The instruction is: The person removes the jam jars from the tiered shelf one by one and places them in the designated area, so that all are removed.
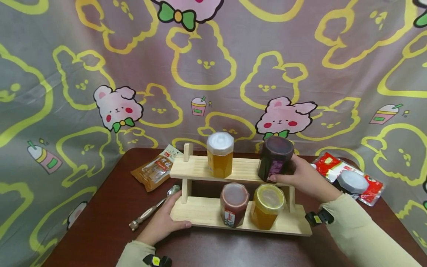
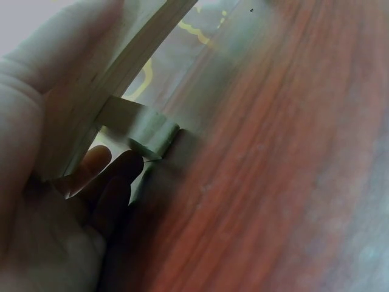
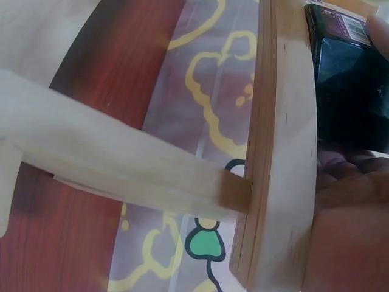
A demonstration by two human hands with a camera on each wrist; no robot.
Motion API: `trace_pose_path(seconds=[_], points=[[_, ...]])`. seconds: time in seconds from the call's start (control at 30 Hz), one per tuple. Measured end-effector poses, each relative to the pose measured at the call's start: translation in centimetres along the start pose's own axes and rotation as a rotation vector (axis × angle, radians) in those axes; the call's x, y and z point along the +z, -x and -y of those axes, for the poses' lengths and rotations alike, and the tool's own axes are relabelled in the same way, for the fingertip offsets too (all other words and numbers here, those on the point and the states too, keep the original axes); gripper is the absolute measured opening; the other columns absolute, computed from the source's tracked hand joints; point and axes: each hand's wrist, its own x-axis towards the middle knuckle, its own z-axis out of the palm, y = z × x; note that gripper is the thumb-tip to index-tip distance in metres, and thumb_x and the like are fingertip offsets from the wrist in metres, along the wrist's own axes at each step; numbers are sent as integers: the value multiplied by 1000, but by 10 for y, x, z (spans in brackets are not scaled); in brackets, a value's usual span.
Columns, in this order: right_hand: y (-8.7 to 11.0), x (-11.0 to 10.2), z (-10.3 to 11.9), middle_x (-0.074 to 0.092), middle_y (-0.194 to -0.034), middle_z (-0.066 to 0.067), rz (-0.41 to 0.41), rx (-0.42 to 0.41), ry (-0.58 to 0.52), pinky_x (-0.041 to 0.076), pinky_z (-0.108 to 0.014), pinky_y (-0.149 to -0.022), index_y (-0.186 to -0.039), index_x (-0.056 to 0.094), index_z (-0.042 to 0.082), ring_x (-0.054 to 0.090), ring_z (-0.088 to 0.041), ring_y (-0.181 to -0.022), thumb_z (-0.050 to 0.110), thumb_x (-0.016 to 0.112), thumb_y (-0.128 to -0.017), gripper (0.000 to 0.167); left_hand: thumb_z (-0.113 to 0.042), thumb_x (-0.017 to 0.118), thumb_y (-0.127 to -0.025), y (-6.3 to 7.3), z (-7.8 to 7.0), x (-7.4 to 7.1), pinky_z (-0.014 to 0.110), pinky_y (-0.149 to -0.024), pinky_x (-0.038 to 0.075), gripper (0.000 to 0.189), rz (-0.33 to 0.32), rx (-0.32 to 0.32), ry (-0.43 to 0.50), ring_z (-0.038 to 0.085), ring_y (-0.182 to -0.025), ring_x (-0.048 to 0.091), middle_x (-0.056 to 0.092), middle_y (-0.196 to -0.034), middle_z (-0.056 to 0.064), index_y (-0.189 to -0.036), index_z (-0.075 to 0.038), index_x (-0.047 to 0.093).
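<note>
Gripping the dark jar (image 1: 275,157) by its side, the right hand (image 1: 301,178) keeps its thumb in front and its other fingers round the back, a hold that seems chosen to stop the smooth walls slipping. The jar is at the right end of the rack's upper shelf (image 1: 247,170); whether its base bears fully on the wood I cannot tell, since in the right wrist view it sits close against the board with its far side cropped. The left hand (image 1: 163,218) clasps the left end of the rack (image 1: 186,191) low down, thumb along the front edge and fingers curled behind, probably to steady the frame while weight shifts at the other end. The rack is stepped, its upper shelf higher and farther back, likely so that the 2 rows can both be seen. The amber jar (image 1: 220,163) stands upright toward the left of the upper shelf, apart from the dark 1. On the lower shelf (image 1: 200,213), the red jar (image 1: 234,205) and the yellow jar (image 1: 267,207) stand side by side right of its middle. Off the rack, a spoon (image 1: 151,210) and a brown packet (image 1: 155,168) lie to the left on the table (image 1: 110,207); to the right are red packets (image 1: 371,187) with a white-lidded jar (image 1: 353,181), presumably out there to leave both hands room.
</note>
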Motion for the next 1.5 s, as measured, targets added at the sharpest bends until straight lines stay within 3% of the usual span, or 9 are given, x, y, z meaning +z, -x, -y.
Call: trace_pose_path(seconds=[0.27,0.7,0.9,1.1,1.5], points=[[11,-1,-2,60,-133,-19,-44,6,30,45,-65,-97,-150,40,16,58,-42,-119,45,84,-80,87,-32,96,-65,1,-1,0,53,-108,34,111,-15,20,-12,33,-133,42,35,-156,19,-156,-12,35],[23,2,-10,59,-131,-20,-148,-52,36,45,-64,-96,-146,42,12,58,-39,-115,37,87,-79,84,-32,96,-65,1,0,0,55,-109,31,111,-5,3,-9,35,-136,39,33,-158,20,-156,-14,34],[28,5,-13,54,-137,-17,-203,-64,-2,40,-67,-100,-149,37,15,54,-39,-121,32,89,-77,90,-32,96,-64,1,0,1,54,-110,30,111,-8,-6,-9,33,-136,39,34,-158,19,-156,-13,36],[30,10,-13,58,-131,-12,-245,-73,-57,43,-60,-98,-146,42,17,56,-31,-115,29,90,-76,85,-33,96,-64,1,-2,1,53,-108,34,110,-24,21,-34,33,-134,41,38,-155,19,-154,-12,37],[47,18,-13,61,-126,-22,-357,14,-32,42,-62,-97,-140,48,4,56,-36,-115,30,89,-77,80,-32,97,-63,0,1,1,55,-110,31,111,-17,5,-18,35,-137,38,35,-157,20,-154,-11,37]])
